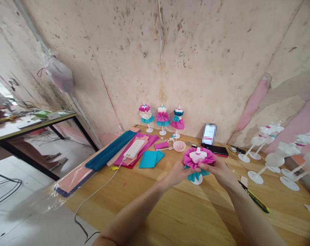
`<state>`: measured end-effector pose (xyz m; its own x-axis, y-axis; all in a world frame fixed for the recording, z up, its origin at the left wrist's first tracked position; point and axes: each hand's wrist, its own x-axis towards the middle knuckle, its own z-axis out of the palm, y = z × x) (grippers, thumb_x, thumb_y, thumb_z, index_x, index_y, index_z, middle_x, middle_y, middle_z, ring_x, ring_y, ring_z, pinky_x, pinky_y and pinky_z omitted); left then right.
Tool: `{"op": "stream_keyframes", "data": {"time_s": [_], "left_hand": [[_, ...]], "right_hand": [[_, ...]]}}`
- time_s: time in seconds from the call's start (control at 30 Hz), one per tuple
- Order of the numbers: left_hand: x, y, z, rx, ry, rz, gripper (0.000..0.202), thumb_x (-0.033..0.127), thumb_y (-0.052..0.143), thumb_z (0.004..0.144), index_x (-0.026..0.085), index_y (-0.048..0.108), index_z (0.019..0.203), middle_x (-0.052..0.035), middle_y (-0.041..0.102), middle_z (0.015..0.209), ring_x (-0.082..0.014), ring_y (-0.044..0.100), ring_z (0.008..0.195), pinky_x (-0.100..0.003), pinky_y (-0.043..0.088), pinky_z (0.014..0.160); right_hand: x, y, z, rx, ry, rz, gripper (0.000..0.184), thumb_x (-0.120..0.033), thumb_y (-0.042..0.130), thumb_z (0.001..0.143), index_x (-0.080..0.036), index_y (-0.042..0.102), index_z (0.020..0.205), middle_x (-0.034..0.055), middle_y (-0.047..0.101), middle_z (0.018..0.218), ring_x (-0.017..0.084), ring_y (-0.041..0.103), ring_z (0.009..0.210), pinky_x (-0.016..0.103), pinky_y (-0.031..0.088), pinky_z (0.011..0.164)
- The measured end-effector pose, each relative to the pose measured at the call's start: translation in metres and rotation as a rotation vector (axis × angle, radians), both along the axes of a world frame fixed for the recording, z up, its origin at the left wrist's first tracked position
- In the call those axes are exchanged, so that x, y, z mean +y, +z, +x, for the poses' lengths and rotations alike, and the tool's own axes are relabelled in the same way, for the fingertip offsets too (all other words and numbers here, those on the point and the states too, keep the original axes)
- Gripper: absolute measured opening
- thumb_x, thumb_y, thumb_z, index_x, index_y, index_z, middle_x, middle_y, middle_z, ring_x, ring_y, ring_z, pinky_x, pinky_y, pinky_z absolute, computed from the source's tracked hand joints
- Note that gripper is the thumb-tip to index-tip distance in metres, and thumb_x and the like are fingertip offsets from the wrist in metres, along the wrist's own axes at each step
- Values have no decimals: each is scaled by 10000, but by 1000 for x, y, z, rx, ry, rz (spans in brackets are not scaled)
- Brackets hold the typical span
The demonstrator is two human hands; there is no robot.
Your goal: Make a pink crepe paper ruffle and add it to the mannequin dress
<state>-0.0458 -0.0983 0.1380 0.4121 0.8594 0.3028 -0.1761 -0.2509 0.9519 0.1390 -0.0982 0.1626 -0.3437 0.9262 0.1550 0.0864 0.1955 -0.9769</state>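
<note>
A small white mannequin [198, 156] on a round-based stand is upright on the table in front of me. A bright pink ruffle [187, 158], which looks like crepe paper, wraps its upper body, and a turquoise skirt [194, 175] hangs below. My left hand [180, 171] closes on the ruffle from the left, with its thumb near the front middle. From the right, my right hand [217, 169] pinches the same ruffle, thumb at the front. The fingers behind the mannequin are hidden.
Three dressed mannequins [162, 118] stand by the wall; several bare ones [276, 153] are at right. Folded coloured sheets [111, 150], a white power bank [135, 148], turquoise pieces [148, 159], a pink bowl [179, 146], a phone [208, 134] and scissors [254, 197] lie around.
</note>
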Motion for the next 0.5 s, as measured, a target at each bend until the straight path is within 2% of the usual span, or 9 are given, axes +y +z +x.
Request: {"op": "stream_keyframes", "data": {"time_s": [0.13,0.3,0.37,0.5], "left_hand": [[8,1,-9,175,83,121,430,355,692,776,220,621,1178,-69,665,1166,-259,592,1106,-363,465,965],[11,9,-20,363,164,302,287,289,634,799,242,647,1082,-49,692,1052,-263,591,1093,-370,446,979],[10,12,-21,379,154,351,296,263,595,818,240,622,1112,-60,672,1110,-256,589,1098,-365,446,973],[4,16,-20,317,159,367,489,231,575,824,255,473,1301,-85,559,1312,-239,543,1186,-344,424,1005]], "right_hand": [[-1,0,-4,85,44,-23,400,-379,737,761,-246,629,1123,49,706,1024,235,653,924,401,520,843],[-1,-3,-10,37,37,64,524,-417,692,800,-269,548,1282,66,629,1254,274,579,1145,451,469,959],[1,-6,-11,-55,19,152,512,-442,664,816,-269,549,1284,61,615,1277,283,551,1183,475,438,996],[3,-10,-13,-177,-3,275,478,-461,597,861,-279,532,1298,47,604,1286,278,541,1191,472,419,1019]]}}
